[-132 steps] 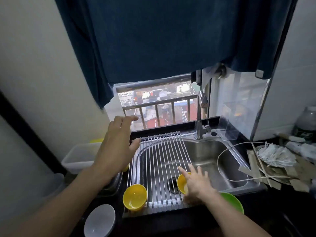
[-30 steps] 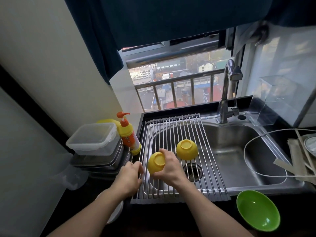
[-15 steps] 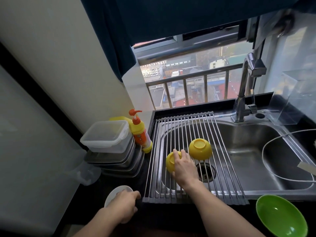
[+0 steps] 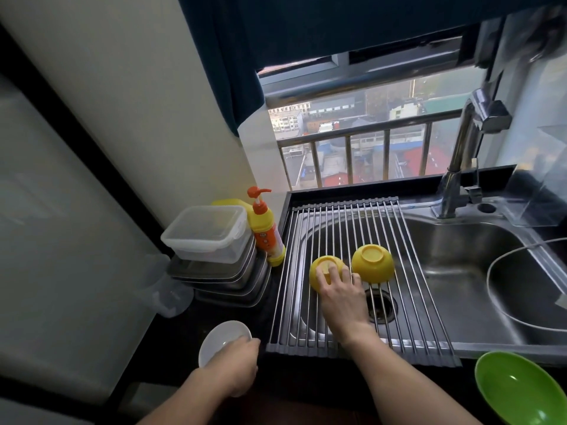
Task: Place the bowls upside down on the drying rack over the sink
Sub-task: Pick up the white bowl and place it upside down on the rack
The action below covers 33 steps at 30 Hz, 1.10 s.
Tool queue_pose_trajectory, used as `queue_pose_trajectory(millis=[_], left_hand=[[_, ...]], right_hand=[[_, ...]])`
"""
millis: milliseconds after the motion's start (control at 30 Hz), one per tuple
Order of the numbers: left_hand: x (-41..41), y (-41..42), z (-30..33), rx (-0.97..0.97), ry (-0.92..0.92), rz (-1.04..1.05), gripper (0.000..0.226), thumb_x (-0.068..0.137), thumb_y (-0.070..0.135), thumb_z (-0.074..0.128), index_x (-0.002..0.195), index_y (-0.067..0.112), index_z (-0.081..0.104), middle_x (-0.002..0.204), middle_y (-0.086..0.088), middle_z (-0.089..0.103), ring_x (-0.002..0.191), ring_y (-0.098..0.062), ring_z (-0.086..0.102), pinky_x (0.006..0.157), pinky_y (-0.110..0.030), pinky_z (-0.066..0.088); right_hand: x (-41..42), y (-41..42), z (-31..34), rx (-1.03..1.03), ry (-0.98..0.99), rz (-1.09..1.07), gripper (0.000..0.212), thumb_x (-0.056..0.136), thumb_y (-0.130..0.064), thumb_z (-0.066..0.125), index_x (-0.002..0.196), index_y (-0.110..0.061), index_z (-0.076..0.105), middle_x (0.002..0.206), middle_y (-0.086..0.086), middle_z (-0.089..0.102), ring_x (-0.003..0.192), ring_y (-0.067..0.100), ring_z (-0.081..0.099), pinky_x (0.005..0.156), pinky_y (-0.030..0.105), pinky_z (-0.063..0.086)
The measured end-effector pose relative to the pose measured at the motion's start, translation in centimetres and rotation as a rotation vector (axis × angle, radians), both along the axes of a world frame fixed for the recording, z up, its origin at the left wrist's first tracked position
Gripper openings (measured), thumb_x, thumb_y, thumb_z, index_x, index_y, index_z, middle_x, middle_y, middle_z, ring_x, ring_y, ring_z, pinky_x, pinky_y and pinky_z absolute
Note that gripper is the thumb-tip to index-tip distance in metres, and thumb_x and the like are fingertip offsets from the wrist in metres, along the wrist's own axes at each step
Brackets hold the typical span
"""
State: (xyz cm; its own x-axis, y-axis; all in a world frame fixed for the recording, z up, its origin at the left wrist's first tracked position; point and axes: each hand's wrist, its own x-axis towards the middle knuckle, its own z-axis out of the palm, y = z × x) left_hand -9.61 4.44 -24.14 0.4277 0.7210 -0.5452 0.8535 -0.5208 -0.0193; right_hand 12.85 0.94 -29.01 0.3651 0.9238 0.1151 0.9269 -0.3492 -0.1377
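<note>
Head view, looking down on a steel sink (image 4: pixel 460 256) below a window. Drying rack (image 4: pixel 346 228) of parallel metal rods, laid across the left part of the sink. Two yellow bowls, both upside down on the rods near the rack's middle: right yellow bowl (image 4: pixel 372 263) standing free, base up; left yellow bowl (image 4: pixel 322 273) just beside it, the two close or touching, cannot tell which. Right hand (image 4: pixel 343 302) lying over the left yellow bowl, fingers (image 4: pixel 326 269) curled loosely on its base and flank, palm down above the rods. Left hand (image 4: pixel 233 369) at the counter's near left edge, closed around the near rim of a white bowl (image 4: pixel 222 337), which sits upright with its hollow showing, off the rack and to its left. Green bowl (image 4: pixel 521 391) upright on the dark counter at the near right, well apart from both hands. Stacked lidded containers (image 4: pixel 208 240) and an orange-capped pump bottle (image 4: pixel 265 231) left of the rack. Tap (image 4: pixel 466 154) behind the sink, right of the rack.
</note>
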Motion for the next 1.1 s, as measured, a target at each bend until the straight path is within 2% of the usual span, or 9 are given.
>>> queue_pose_trajectory(millis=[200, 333, 467, 567, 700, 800, 933, 1000, 1100], left_hand=[[-0.5, -0.5, 0.1, 0.052, 0.015, -0.036, 0.044, 0.092, 0.012, 0.051, 0.136, 0.013, 0.044, 0.141, -0.006, 0.045, 0.128, -0.03, 0.049, 0.108, -0.048, 0.04], [-0.7, -0.8, 0.4, 0.145, -0.014, -0.034, 0.05, 0.089, 0.004, 0.056, 0.137, 0.014, 0.046, 0.137, -0.007, 0.049, 0.126, -0.029, 0.051, 0.108, -0.046, 0.041], [-0.8, -0.9, 1.3, 0.215, -0.123, 0.022, 0.043, 0.089, 0.001, 0.054, 0.13, 0.01, 0.055, 0.125, -0.008, 0.062, 0.114, -0.024, 0.06, 0.1, -0.039, 0.049], [-0.9, -1.1, 2.3, 0.285, -0.279, 0.025, 0.035, 0.091, 0.001, 0.05, 0.122, 0.011, 0.063, 0.115, -0.007, 0.068, 0.106, -0.019, 0.065, 0.092, -0.034, 0.054], [-0.6, -1.6, 4.2, 0.384, -0.453, 0.024, 0.038, 0.094, 0.008, 0.052, 0.129, 0.019, 0.062, 0.121, -0.004, 0.069, 0.113, -0.015, 0.063, 0.095, -0.026, 0.051], [-0.1, -1.8, 5.8, 0.401, -0.592, 0.063, 0.031, 0.093, 0.012, 0.055, 0.119, 0.021, 0.069, 0.111, -0.004, 0.073, 0.103, -0.015, 0.067, 0.088, -0.027, 0.053], [0.3, -1.1, 7.2, 0.308, -0.803, 0.286, 0.025, 0.082, 0.011, 0.068, 0.102, 0.023, 0.076, 0.086, -0.002, 0.075, 0.078, -0.012, 0.07, 0.072, -0.025, 0.056], [0.6, -0.9, 7.6, 0.226, -0.872, 0.411, 0.032, 0.075, 0.005, 0.074, 0.101, 0.024, 0.076, 0.085, 0.0, 0.075, 0.078, -0.012, 0.069, 0.074, -0.025, 0.057], [1.4, -0.9, 8.4, 0.059, -0.992, 0.559, 0.036, 0.068, -0.001, 0.076, 0.092, 0.026, 0.077, 0.081, -0.004, 0.077, 0.081, -0.019, 0.073, 0.081, -0.042, 0.06]], right_hand=[[-0.1, 0.6, -0.2, -0.145, 0.084, -0.008, 0.066, 0.098, -0.02, 0.029, 0.153, -0.02, -0.007, 0.163, 0.016, -0.008, 0.147, 0.041, -0.001, 0.118, 0.06, 0.007], [0.1, 0.8, -0.1, -0.173, 0.116, -0.012, 0.09, 0.093, -0.058, 0.044, 0.151, -0.023, -0.016, 0.159, 0.016, -0.023, 0.145, 0.043, -0.014, 0.114, 0.062, -0.003], [-1.4, 0.2, 0.1, -0.01, 0.094, 0.069, 0.09, 0.089, -0.061, 0.048, 0.153, -0.023, -0.002, 0.16, 0.02, -0.005, 0.145, 0.044, 0.0, 0.114, 0.065, 0.005], [-3.2, -0.2, -0.1, 0.118, 0.086, 0.132, 0.081, 0.085, -0.055, 0.06, 0.15, -0.023, 0.025, 0.153, 0.022, 0.025, 0.138, 0.042, 0.027, 0.108, 0.065, 0.03], [-5.5, -0.4, 0.1, 0.241, 0.159, 0.165, 0.07, 0.084, -0.049, 0.064, 0.144, -0.025, 0.037, 0.145, 0.017, 0.04, 0.131, 0.035, 0.039, 0.101, 0.055, 0.039], [-7.3, -0.4, 0.7, 0.288, 0.465, 0.131, 0.064, 0.089, -0.051, 0.057, 0.146, -0.032, 0.035, 0.144, 0.006, 0.04, 0.128, 0.026, 0.039, 0.1, 0.045, 0.04], [-8.9, -0.3, 2.0, 0.295, 1.178, 0.003, 0.068, 0.085, -0.056, 0.061, 0.145, -0.036, 0.035, 0.145, 0.006, 0.042, 0.13, 0.021, 0.041, 0.103, 0.042, 0.042], [-9.2, -0.8, 2.4, 0.216, 1.518, -0.015, 0.077, 0.081, -0.059, 0.066, 0.147, -0.036, 0.034, 0.145, 0.009, 0.043, 0.128, 0.024, 0.044, 0.097, 0.041, 0.046], [-9.2, -1.7, 2.5, 0.131, 1.822, 0.014, 0.087, 0.072, -0.062, 0.074, 0.145, -0.04, 0.033, 0.135, 0.006, 0.053, 0.118, 0.025, 0.055, 0.092, 0.051, 0.051]])
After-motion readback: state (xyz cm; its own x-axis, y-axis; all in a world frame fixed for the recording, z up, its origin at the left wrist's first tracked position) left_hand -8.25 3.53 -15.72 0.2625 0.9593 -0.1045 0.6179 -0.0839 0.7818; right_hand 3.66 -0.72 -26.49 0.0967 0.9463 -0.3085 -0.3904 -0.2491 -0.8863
